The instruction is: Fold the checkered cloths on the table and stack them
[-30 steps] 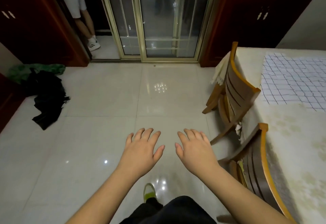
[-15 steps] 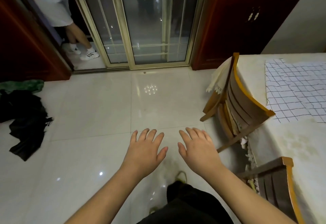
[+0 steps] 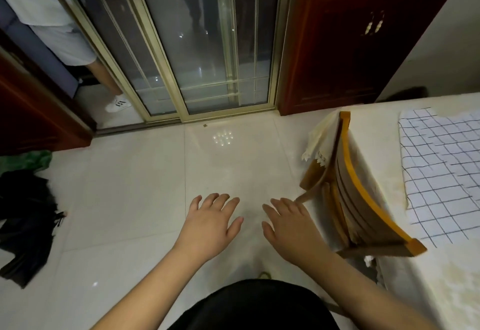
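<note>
Judging by the checkered cloth (image 3: 439,174) lying unfolded on the table (image 3: 374,148), nothing is folded yet; left hand (image 3: 210,226) and right hand (image 3: 291,228) hover spread, empty.

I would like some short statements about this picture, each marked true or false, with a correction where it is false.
1. Both hands are empty, with fingers spread. True: the left hand and the right hand hold nothing.
2. The checkered cloth lies on the floor. False: it lies spread on the table, at the right.
3. A wooden chair stands against the table's edge. True.
4. The right hand grips the cloth. False: it is held over the tiled floor, apart from the cloth.
5. The cloth is already folded into a small stack. False: it lies flat and unfolded.
</note>
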A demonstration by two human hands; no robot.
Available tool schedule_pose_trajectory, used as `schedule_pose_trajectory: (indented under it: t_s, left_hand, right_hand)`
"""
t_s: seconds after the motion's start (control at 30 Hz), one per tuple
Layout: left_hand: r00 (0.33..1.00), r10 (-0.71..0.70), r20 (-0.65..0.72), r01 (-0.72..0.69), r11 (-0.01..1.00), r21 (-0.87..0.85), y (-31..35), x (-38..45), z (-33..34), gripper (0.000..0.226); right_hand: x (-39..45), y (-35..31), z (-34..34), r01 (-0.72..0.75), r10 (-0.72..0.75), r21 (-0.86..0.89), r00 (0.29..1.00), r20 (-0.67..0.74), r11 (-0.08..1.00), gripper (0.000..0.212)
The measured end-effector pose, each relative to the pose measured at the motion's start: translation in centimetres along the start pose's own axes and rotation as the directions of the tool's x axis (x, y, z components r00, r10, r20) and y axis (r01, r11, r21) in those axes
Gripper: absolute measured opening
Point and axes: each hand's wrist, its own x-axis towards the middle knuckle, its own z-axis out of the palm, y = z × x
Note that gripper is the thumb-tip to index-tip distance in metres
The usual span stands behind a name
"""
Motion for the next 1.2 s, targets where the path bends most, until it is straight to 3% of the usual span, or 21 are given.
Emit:
schedule_pose_trajectory:
  t_s: [0.13,0.4,0.53,0.73,0.83,0.97,1.2]
  left_hand:
    - [0.999,-0.018,0.028,0.018,1.0,-0.006,-0.1,4.9,-0.9,0.052]
    - [0.997,0.01,0.081,-0.01,1.0,-0.002,-2.7,14.8,-1.4,0.062]
    - [0.991,0.068,0.115,-0.066,0.998,-0.018,-5.5,20.2,-1.6,0.082]
    - [0.988,0.143,0.06,-0.143,0.99,-0.004,-11.4,28.6,-2.1,0.063]
    - [0.971,0.216,0.102,-0.215,0.976,-0.023,-12.9,32.6,-3.7,0.072]
    - [0.942,0.299,0.15,-0.293,0.954,-0.063,-13.0,37.4,-5.1,0.084]
    - [0.892,0.423,0.161,-0.421,0.906,-0.045,-10.0,46.7,-5.4,0.08]
  right_hand:
    - [4.4,1.7,-1.2,-0.012,0.013,0.045,1.0,-0.012,0.999,0.07]
    - [13.3,3.4,-3.4,-0.075,0.076,0.03,0.996,-0.044,0.997,0.053]
    - [19.0,3.1,-4.5,-0.103,0.103,0.012,0.994,-0.047,0.995,0.053]
    - [27.3,2.7,-7.6,-0.132,0.134,0.028,0.987,-0.088,0.991,0.062]
    - [30.6,2.9,-9.4,-0.184,0.186,0.025,0.976,-0.114,0.983,0.063]
    - [33.7,4.0,-11.0,-0.283,0.286,0.048,0.955,-0.075,0.958,0.052]
    - [38.2,8.9,-12.9,-0.378,0.38,0.049,0.924,-0.045,0.925,0.052]
